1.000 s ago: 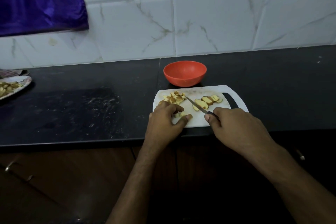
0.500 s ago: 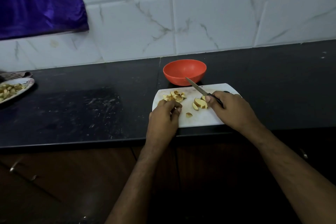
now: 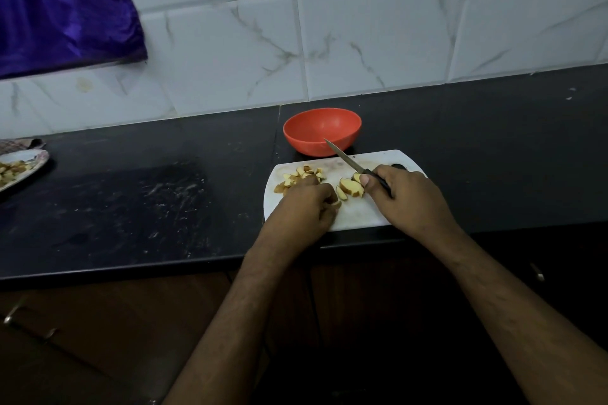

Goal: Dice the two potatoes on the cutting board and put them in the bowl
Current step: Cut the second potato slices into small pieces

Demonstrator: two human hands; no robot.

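Observation:
A white cutting board (image 3: pixel 357 215) lies at the counter's front edge. On its left part sits a heap of diced potato (image 3: pixel 304 174); potato wedges (image 3: pixel 351 187) lie in the middle. My left hand (image 3: pixel 304 209) rests on the board with fingers curled, pinching a small potato piece (image 3: pixel 336 204) at its fingertips. My right hand (image 3: pixel 406 196) grips a black-handled knife (image 3: pixel 345 158), its blade raised and pointing up-left towards the orange bowl (image 3: pixel 321 131), which stands just behind the board and looks empty.
A plate (image 3: pixel 19 168) with cut pieces sits at the counter's far left edge beside a cloth (image 3: pixel 19 144). A purple cloth (image 3: pixel 62 6) hangs on the tiled wall. The black counter (image 3: pixel 131 207) ends just below the board; cabinet fronts (image 3: pixel 65 339) are under it.
My right hand moved forward onto the board and lifted the knife tip towards the bowl. My left hand curled in and picked up the loose piece near its fingertips.

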